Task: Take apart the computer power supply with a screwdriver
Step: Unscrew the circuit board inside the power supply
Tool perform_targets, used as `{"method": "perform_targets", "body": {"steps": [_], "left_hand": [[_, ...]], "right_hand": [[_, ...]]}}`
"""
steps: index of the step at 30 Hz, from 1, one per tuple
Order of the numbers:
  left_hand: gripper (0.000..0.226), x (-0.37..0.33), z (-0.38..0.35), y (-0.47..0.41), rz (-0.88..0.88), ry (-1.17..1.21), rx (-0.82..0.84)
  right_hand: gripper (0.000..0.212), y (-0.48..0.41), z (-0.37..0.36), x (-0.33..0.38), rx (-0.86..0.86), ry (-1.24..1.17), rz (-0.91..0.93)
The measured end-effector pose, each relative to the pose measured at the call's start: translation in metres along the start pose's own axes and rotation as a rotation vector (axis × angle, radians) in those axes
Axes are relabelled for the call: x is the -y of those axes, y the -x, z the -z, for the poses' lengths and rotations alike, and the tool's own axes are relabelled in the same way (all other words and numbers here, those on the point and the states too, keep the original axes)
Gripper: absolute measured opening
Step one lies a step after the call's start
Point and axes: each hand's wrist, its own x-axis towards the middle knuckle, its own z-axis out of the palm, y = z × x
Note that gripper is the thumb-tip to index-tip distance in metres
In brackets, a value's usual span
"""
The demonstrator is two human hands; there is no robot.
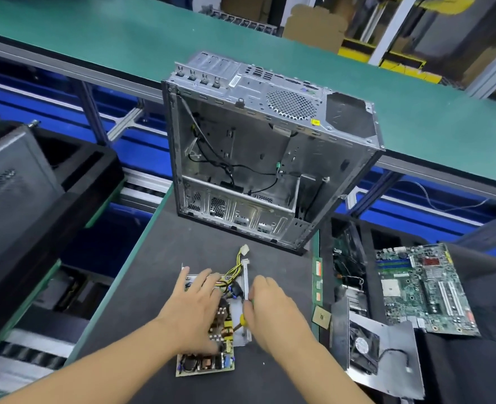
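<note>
The opened power supply lies on the dark mat right in front of me. Its circuit board (205,363) with coils and capacitors sticks out of the grey metal shell (246,284). A bundle of yellow and black wires (235,268) leads off to a white plug. My left hand (195,307) rests flat on the board and the shell's left part, fingers spread. My right hand (270,304) grips a screwdriver with a yellow-green handle (243,318) against the shell's right wall; the tip is hidden.
An empty computer case (258,158) stands on its side just beyond the power supply. To the right lie a motherboard (424,290), a processor chip (322,316) and a metal cover with a fan (363,345). Black trays fill the left (36,199).
</note>
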Motion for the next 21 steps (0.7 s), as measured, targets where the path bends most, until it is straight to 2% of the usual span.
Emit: {"method": "perform_targets", "body": {"steps": [2,4,8,11,17,21], "left_hand": [[0.064,-0.005,0.01,-0.012,0.032,0.222,-0.082],[0.048,-0.009,0.018,-0.033,0.042,0.193,-0.095],[0.051,-0.016,0.02,-0.072,0.075,-0.015,0.086],[0.042,-0.017,0.014,-0.086,0.08,-0.045,0.092],[0.018,0.016,0.018,-0.101,0.027,0.349,0.179],[0.016,0.033,0.022,-0.1,0.009,0.438,0.19]], "right_hand": [[0.01,0.003,-0.001,-0.001,-0.015,-0.014,-0.003],[0.011,0.006,-0.002,-0.002,-0.014,-0.028,0.008],[0.011,0.01,-0.005,-0.004,-0.016,-0.02,0.03],[0.013,0.009,-0.006,-0.002,-0.04,-0.044,0.014],[0.016,0.007,-0.006,-0.003,-0.032,-0.024,-0.025],[0.011,0.005,-0.005,0.0,-0.028,-0.02,-0.027]]}}
